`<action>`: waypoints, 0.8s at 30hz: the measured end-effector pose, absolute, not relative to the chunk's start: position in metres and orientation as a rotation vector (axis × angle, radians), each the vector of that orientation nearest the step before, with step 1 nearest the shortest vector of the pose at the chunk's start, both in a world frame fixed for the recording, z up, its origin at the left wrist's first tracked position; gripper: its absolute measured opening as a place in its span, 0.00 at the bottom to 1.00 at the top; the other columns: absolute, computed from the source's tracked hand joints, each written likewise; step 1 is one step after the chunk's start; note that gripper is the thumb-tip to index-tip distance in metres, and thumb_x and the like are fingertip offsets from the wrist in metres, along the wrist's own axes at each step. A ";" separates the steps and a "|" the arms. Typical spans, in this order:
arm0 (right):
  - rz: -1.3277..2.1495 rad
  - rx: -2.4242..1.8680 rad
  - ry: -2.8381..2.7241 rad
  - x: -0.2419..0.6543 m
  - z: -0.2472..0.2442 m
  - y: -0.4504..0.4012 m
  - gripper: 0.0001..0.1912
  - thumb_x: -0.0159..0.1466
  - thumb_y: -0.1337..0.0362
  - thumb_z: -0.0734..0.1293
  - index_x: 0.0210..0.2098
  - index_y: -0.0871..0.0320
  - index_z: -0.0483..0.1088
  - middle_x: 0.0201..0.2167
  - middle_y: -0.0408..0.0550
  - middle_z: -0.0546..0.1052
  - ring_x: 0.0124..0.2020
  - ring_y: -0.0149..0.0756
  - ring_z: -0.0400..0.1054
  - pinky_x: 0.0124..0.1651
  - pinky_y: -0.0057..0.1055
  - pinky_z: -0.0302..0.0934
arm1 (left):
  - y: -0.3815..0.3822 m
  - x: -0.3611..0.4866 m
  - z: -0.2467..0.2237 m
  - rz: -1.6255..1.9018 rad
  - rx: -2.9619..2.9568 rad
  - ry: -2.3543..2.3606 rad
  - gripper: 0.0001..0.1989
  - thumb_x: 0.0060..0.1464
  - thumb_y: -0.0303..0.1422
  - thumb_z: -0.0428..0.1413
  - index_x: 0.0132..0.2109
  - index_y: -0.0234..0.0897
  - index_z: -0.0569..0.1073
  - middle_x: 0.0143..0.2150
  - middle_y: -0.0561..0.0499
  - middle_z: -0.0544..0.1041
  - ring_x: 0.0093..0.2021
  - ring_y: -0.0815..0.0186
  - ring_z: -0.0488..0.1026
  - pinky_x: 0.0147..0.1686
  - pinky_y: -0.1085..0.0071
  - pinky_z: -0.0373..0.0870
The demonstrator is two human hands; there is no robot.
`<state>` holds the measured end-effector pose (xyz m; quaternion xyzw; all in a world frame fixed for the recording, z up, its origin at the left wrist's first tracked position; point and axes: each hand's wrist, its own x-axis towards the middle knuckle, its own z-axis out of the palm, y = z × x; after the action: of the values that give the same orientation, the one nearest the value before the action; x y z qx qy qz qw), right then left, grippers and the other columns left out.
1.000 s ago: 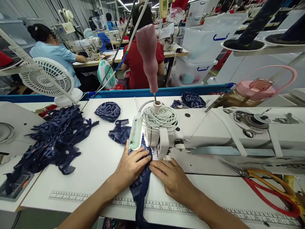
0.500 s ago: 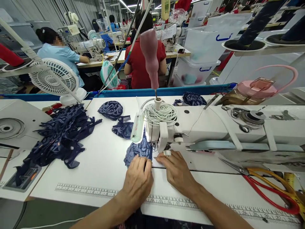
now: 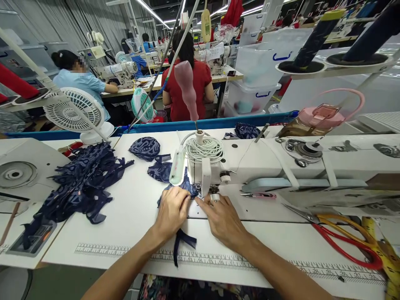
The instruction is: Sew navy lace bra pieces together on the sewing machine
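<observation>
A dark blue patterned fabric piece [image 3: 186, 184] lies under the needle area of the white sewing machine [image 3: 204, 175]. My left hand [image 3: 173, 210] rests on its near part, fingers bent and pressed together on the cloth. Below that hand, a navy strip [image 3: 183, 239] trails over the table's front. My right hand [image 3: 225, 221] lies on the machine bed just right of the presser foot. One of its digits reaches out to the fabric's edge, and nothing shows in its grasp. The machine head partly hides the cloth.
Left lies a heap of navy fabric strips [image 3: 84, 179]; cut pieces [image 3: 144, 148] sit behind my left hand. Scissors [image 3: 346, 237], a yellow tape measure [image 3: 375, 246] and thread snips [image 3: 259, 195] are on the right. A fan [image 3: 75, 109] stands behind. Co-workers sit ahead.
Both hands have moved forward toward the presser foot. The fabric has shifted further under the machine head, and the navy strip now shows below my left hand. The camera view has shifted slightly.
</observation>
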<state>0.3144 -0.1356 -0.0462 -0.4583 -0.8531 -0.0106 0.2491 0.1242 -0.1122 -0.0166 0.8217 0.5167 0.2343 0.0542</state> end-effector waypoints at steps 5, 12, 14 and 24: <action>0.009 -1.195 -2.249 0.317 -0.042 -0.136 0.19 0.60 0.79 0.57 0.44 0.60 0.72 0.31 0.49 0.70 0.35 0.39 0.60 0.41 0.37 0.53 | -0.135 0.136 -0.027 0.739 3.119 1.335 0.13 0.60 0.19 0.46 0.36 0.35 0.72 0.27 0.53 0.69 0.30 0.67 0.65 0.53 0.52 0.61; 0.136 -1.033 -2.380 0.322 -0.042 -0.137 0.24 0.60 0.81 0.57 0.51 0.58 0.69 0.36 0.47 0.73 0.34 0.36 0.61 0.43 0.36 0.51 | -0.135 0.130 -0.024 0.642 2.993 1.199 0.06 0.62 0.30 0.52 0.38 0.35 0.73 0.31 0.51 0.72 0.34 0.65 0.68 0.57 0.50 0.58; 0.123 -1.035 -2.393 0.321 -0.041 -0.138 0.21 0.60 0.80 0.58 0.47 0.59 0.71 0.35 0.47 0.72 0.33 0.35 0.60 0.42 0.36 0.50 | -0.126 0.123 -0.016 0.604 2.837 1.161 0.11 0.62 0.38 0.52 0.42 0.36 0.74 0.38 0.47 0.76 0.42 0.60 0.70 0.59 0.47 0.56; 0.084 -1.013 -2.405 0.322 -0.042 -0.139 0.25 0.56 0.83 0.57 0.49 0.62 0.70 0.35 0.49 0.75 0.32 0.35 0.61 0.41 0.37 0.51 | -0.121 0.111 -0.033 0.614 2.834 1.151 0.15 0.64 0.35 0.50 0.55 0.36 0.72 0.50 0.45 0.78 0.50 0.57 0.72 0.64 0.35 0.32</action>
<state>0.3218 -0.1391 -0.0417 -0.3742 -0.8890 0.0311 0.2621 0.1109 -0.1207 -0.0333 0.9083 0.3689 0.1969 0.0108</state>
